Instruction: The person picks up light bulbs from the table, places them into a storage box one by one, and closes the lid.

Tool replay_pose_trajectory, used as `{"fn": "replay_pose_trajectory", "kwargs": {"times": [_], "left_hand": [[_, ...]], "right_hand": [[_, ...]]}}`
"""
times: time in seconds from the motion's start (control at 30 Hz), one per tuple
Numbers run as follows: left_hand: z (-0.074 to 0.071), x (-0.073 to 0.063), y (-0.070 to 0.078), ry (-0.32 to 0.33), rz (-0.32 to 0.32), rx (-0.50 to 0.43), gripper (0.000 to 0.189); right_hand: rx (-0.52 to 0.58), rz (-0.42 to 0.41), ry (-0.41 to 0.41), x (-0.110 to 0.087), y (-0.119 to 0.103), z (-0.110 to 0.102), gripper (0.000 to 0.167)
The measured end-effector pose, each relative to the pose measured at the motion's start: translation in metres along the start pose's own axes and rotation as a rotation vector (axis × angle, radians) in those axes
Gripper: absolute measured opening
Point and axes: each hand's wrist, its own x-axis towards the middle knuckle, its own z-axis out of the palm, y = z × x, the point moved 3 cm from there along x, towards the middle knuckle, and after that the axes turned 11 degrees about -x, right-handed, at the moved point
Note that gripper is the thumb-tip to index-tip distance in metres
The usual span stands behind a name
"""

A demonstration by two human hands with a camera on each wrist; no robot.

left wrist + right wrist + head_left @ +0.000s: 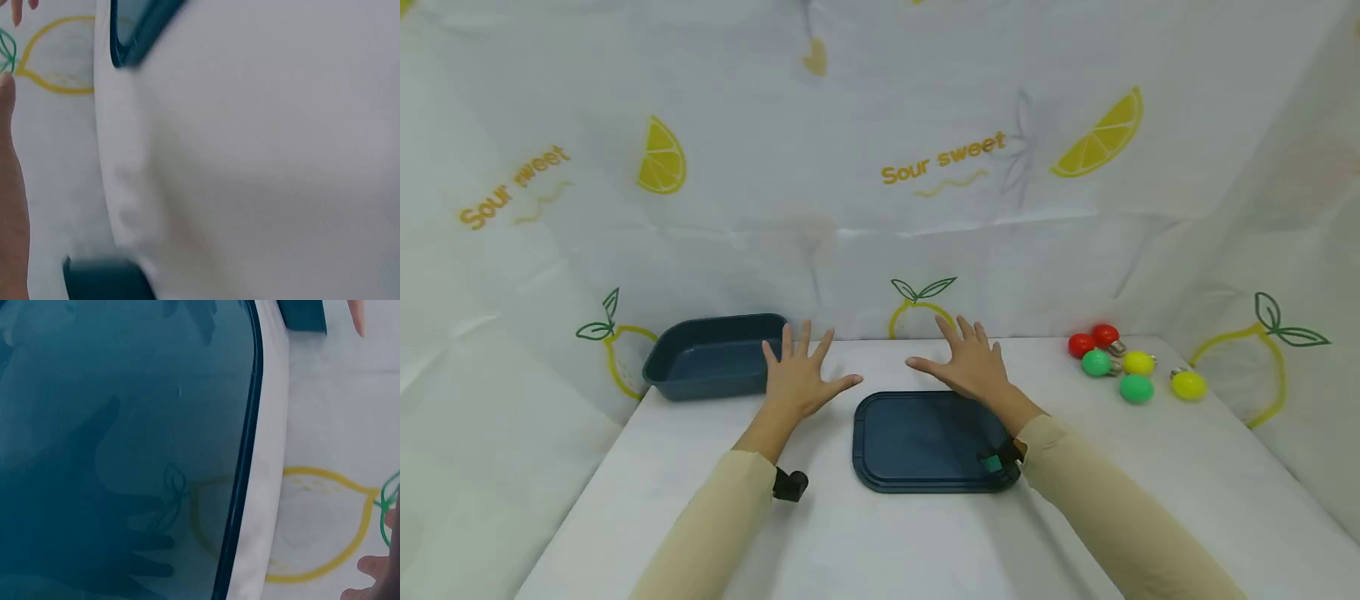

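Observation:
My left hand is raised over the white table with fingers straight and spread, holding nothing. It overlaps the right end of a deep dark-blue rectangular tub in the head view. My right hand, also spread and without anything in it, hovers above the far right part of a flat dark-blue lid. In the right wrist view the glossy lid fills the left side and mirrors a hand. Only part of the left hand shows at the edge of the left wrist view.
Toward the back right of the table lies a group of bulb-shaped pieces: red ones, green ones and yellow ones, some with metallic screw ends. A white lemon-print cloth hangs behind and along the sides.

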Motion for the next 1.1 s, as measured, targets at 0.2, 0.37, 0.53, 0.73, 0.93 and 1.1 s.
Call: {"fn": "replay_pose_trajectory", "kwargs": {"times": [0.2,0.37,0.53,0.73,0.93,1.1], "left_hand": [[-0.01,-0.019,-0.051,0.065,-0.055,-0.092,0.097],[-0.021,-0.032,-0.097,0.152,-0.179,-0.204,0.088],[-0.029,-0.05,-0.136,0.286,-0.32,-0.376,0.086],[-0.035,-0.063,-0.17,0.419,-0.429,-0.634,0.097],[-0.027,-0.064,-0.184,0.489,-0.476,-0.79,0.108],[-0.017,-0.063,-0.187,0.479,-0.476,-0.853,0.115]], "right_hand": [[0.118,-0.04,0.047,0.006,-0.029,0.016,0.1],[0.328,-0.052,-0.02,0.012,-0.057,0.027,0.103],[0.407,-0.095,-0.074,0.016,-0.091,0.04,0.104],[0.524,-0.13,-0.069,0.024,-0.135,0.052,0.103],[0.557,-0.135,-0.094,0.029,-0.164,0.069,0.103],[0.598,-0.143,-0.129,0.035,-0.179,0.079,0.102]]}}
